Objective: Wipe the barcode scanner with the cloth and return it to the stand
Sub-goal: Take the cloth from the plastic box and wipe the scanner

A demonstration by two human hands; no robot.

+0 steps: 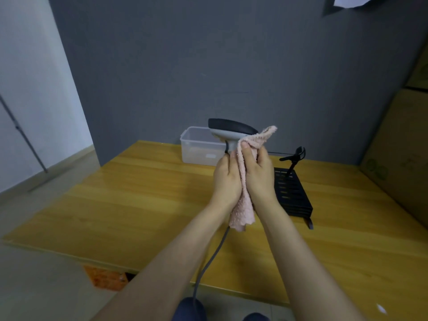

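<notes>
I hold a grey and black barcode scanner [228,130] upright above the wooden table [129,200]. My left hand [225,179] grips its handle, which is mostly hidden. My right hand [259,174] presses a pink cloth [243,205] against the handle and the rear of the scanner's head. The cloth hangs down between my two wrists. A grey cable [208,260] drops from the handle toward the near table edge. The black stand [291,193], a slotted base with a thin arm and clip on top, sits on the table just right of my hands and holds nothing.
A clear plastic box [196,147] stands at the back of the table against the grey wall. Cardboard boxes [403,158] rise along the right side. A tripod leg [25,140] leans at the left. An orange patch [106,278] lies on the floor by the near edge.
</notes>
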